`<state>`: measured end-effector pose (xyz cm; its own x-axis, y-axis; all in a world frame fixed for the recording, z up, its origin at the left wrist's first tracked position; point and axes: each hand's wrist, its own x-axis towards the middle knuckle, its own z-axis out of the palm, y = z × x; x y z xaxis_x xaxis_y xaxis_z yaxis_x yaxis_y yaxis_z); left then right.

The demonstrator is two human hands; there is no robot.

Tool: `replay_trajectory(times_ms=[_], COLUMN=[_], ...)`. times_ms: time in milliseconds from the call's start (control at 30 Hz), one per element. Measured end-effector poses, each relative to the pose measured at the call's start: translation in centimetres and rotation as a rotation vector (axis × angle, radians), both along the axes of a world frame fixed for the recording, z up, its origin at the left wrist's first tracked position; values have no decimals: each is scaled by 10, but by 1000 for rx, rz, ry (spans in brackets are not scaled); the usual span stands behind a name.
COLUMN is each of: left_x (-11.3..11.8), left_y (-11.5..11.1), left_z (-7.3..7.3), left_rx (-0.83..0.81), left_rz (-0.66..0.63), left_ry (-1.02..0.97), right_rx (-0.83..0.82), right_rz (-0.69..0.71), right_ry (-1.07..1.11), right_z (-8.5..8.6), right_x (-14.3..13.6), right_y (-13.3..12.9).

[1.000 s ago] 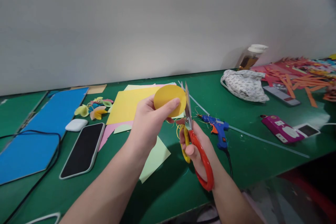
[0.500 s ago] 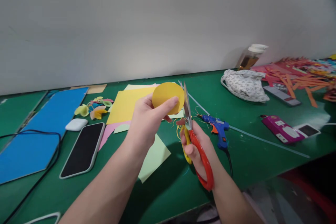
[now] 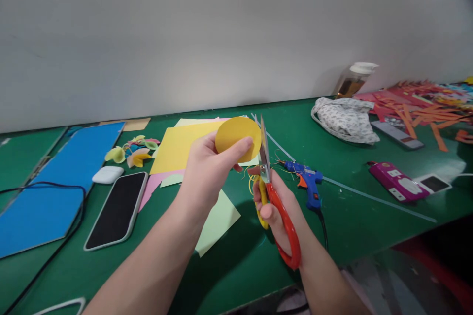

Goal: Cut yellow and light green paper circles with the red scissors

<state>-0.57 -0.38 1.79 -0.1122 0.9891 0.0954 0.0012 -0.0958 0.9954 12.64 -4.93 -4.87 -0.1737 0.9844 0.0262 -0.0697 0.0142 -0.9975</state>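
Pinched between the thumb and fingers of my left hand (image 3: 209, 167) is a round yellow paper disc (image 3: 232, 137), held up over the table. My right hand (image 3: 279, 206) grips a pair of scissors (image 3: 284, 226) with red and yellow handles. Their blades point upward, right at the disc's right edge; I cannot tell whether paper lies between them. Beneath my hands are a yellow sheet (image 3: 172, 145) and a pale green sheet (image 3: 218, 224). Thin yellow strands and a blue glue gun (image 3: 310, 184) lie just right of the scissors.
On the left are a phone (image 3: 116, 211), a white earphone case (image 3: 107, 174), paper flowers (image 3: 133, 151) and a blue board (image 3: 66, 182) with a black cable over it. To the right lie a patterned cloth pouch (image 3: 345, 120), a purple device (image 3: 397, 182), a jug (image 3: 354, 81) and orange strips (image 3: 424, 115).
The yellow disc and the scissor blades have shifted very slightly to the right. Both hands keep their hold, and the things on the table lie as before.
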Motion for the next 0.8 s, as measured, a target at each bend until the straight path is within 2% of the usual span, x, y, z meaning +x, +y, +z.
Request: replay_trajectory(times_ms=[300,800], left_x=[0,-2], left_y=[-1,0], left_z=[0,2], left_rx=[5,-9], left_rz=[-9,6], left_ry=[-11,-14], right_rx=[-56,-21], right_rz=[-51,-70], right_ry=[56,52], right_z=[4,2], right_x=[-3,-4], right_y=[-1,-1])
